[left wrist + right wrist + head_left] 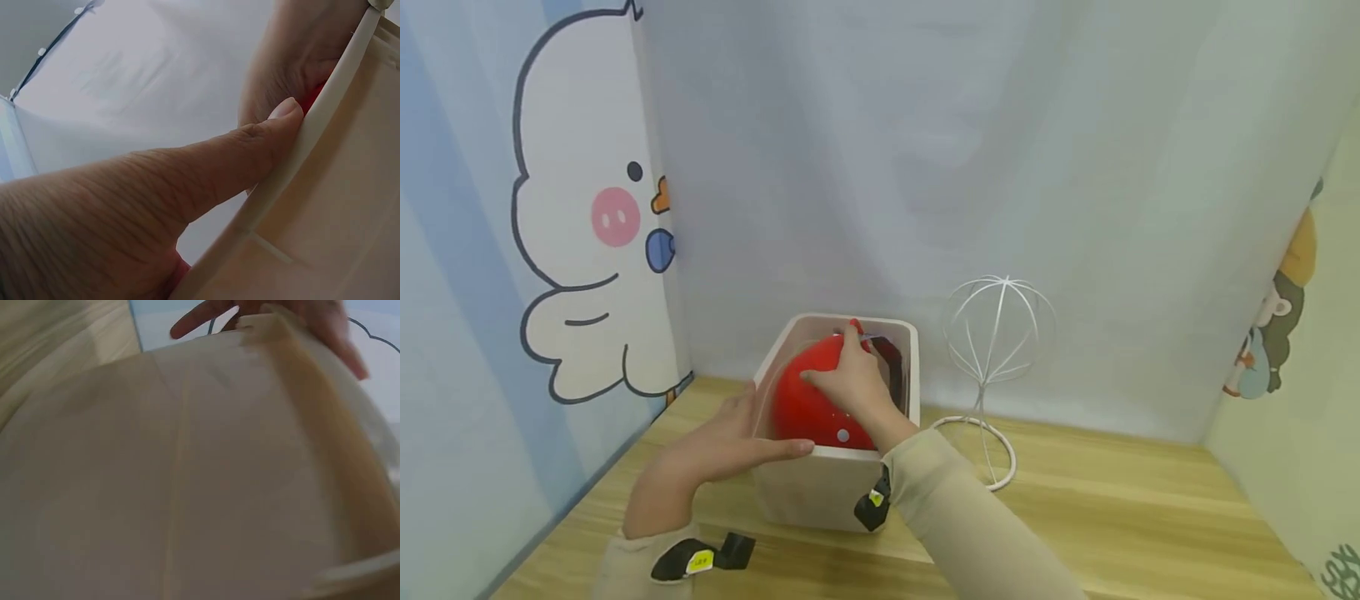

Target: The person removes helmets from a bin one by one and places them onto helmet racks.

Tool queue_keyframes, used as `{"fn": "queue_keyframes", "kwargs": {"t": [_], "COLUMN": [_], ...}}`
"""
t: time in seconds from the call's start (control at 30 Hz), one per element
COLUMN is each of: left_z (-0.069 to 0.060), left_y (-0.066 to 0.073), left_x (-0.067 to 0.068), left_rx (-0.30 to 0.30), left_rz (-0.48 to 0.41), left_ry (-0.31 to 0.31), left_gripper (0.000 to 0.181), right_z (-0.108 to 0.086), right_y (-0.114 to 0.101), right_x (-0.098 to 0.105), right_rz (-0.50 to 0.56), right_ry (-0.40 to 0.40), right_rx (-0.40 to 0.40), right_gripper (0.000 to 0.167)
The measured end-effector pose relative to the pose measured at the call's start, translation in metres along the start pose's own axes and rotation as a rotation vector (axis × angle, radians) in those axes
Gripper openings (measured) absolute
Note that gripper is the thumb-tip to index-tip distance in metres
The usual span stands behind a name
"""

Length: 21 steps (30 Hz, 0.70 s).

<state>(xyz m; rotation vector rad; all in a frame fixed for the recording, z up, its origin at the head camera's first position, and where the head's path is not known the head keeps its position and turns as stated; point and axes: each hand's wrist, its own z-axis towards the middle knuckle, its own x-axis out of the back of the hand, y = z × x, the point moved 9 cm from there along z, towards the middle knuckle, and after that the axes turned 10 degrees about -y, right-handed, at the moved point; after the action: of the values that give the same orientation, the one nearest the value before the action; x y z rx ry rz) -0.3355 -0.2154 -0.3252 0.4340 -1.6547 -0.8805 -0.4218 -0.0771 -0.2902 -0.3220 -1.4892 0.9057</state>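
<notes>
A white bin (820, 496) stands on the wooden table and holds a red domed, hat-like thing (801, 408) with small white dots. My right hand (857, 379) reaches into the bin and grips the red thing from above; some fingertips are hidden behind it. At the bin's near left corner, my left hand (722, 442) rests on the rim, its thumb stretched along the front edge. In the left wrist view that thumb (244, 150) lies straight on the rim. Beside the red thing, inside the bin, a dark item (891, 362) shows partly.
To the right of the bin stands a white wire stand (998, 333) with a globe-shaped top and a ring base. Behind the table (1112, 500) hangs a grey cloth (865, 167). A cartoon-printed curtain (467, 292) borders the left side, and another printed sheet (1322, 433) the right.
</notes>
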Motion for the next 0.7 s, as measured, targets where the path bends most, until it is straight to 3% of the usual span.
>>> {"fn": "queue_keyframes", "kwargs": {"t": [0.1,0.27,0.33,0.5,0.7], "left_z": [0.001,0.0,0.0,0.0,-0.002], "left_y": [0.003,0.002,0.004,0.008,0.004], "left_x": [0.0,-0.002,-0.002,-0.001,-0.004], "left_rx": [-0.022,0.018,-0.004,-0.059,-0.02], "left_rz": [0.013,0.033,0.012,-0.021,-0.047], "left_ry": [0.004,-0.012,-0.02,-0.021,-0.046], "left_gripper": [0.107,0.111,0.109,0.102,0.111], "right_z": [-0.001,-0.003,-0.004,-0.006,-0.015], "right_y": [0.001,0.002,0.002,0.003,0.01], "right_x": [-0.002,-0.002,0.0,0.007,0.016], "right_rz": [-0.05,-0.078,-0.075,0.008,0.113], "right_ry": [0.017,0.011,0.016,0.034,0.076], "right_rx": [0.012,0.007,0.004,0.015,0.021], "right_gripper": [0.086,0.086,0.086,0.084,0.077]}}
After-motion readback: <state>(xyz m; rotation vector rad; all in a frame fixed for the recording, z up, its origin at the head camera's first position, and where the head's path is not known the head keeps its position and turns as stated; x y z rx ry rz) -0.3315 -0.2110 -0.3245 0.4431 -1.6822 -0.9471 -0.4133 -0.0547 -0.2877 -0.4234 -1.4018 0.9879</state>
